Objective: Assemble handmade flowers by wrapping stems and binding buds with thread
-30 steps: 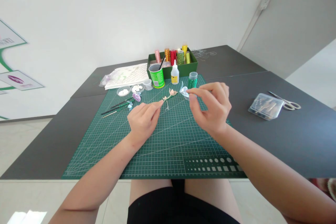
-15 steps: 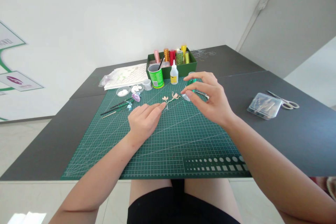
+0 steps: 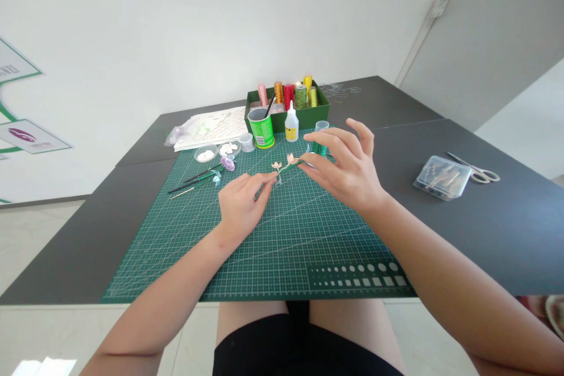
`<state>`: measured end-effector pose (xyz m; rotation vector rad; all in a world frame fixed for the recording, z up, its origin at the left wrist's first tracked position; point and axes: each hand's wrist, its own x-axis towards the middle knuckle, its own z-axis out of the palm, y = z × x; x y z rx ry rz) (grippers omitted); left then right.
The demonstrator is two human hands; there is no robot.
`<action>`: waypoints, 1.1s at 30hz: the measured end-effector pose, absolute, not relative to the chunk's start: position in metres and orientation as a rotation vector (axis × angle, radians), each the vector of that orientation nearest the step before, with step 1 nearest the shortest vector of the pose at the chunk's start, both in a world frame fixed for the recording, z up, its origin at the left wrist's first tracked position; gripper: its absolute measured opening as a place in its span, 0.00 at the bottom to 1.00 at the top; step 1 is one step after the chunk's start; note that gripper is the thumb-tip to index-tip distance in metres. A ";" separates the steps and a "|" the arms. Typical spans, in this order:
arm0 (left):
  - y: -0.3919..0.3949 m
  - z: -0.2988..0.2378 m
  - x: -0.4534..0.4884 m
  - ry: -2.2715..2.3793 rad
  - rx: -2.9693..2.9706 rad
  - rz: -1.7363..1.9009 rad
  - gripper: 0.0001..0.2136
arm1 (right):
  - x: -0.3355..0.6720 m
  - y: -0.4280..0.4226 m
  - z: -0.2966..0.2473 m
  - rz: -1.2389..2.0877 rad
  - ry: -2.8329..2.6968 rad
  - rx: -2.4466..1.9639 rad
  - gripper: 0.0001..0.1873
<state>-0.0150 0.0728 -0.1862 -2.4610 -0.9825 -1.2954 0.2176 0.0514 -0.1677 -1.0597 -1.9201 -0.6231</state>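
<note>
While I watched the head view from my remote seat, the left hand (image 3: 241,200) rested low on the cutting mat (image 3: 282,252). Its thumb and forefinger were pinched on the near end of a thin flower sprig (image 3: 286,163). The sprig, with small pink blossoms, hung just above the mat in the middle of the table (image 3: 484,235), slanting away toward the far edge. The right hand (image 3: 348,171) met the sprig's far end with its thumb tip, the other fingers spread loosely above. I could not tell whether it truly gripped the sprig or only touched it.

Just behind the right hand stood a small green spool (image 3: 322,140). Further toward the far edge I saw a glue bottle (image 3: 291,123) and a green can (image 3: 261,127) with a dark tool standing in it. Behind them was a green box (image 3: 288,113) of coloured thread spools.

Left of the sprig on the mat lay a purple paper flower (image 3: 228,163), a few thin wires (image 3: 194,182) and some small clear dishes (image 3: 206,154). Beyond those a white sheet (image 3: 211,126) lay toward the far left corner. Toward the right edge, well apart from both hands, sat a clear plastic case (image 3: 442,177) with scissors (image 3: 478,171) just beside it.
</note>
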 end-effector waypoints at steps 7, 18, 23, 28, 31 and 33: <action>0.074 -0.187 -0.014 -1.267 -2.595 -1.340 0.07 | 0.218 0.053 -0.171 -0.556 -1.975 -0.960 0.09; 0.077 -0.188 -0.014 -1.492 -2.628 -1.479 0.07 | 0.215 0.054 -0.171 -0.431 -2.144 -0.933 0.10; 0.077 -0.189 -0.014 -1.490 -2.630 -1.477 0.07 | 0.213 0.054 -0.179 -0.285 -2.146 -0.981 0.10; 0.076 -0.188 -0.016 -1.400 -2.521 -1.363 0.07 | 0.218 0.052 -0.172 -0.571 -2.148 -0.949 0.11; 0.078 -0.188 -0.018 -1.314 -2.454 -1.298 0.07 | 0.222 0.052 -0.167 -0.690 -2.137 -0.932 0.10; 0.080 -0.188 -0.020 -1.247 -2.431 -1.256 0.08 | 0.226 0.053 -0.164 -0.730 -2.136 -0.924 0.10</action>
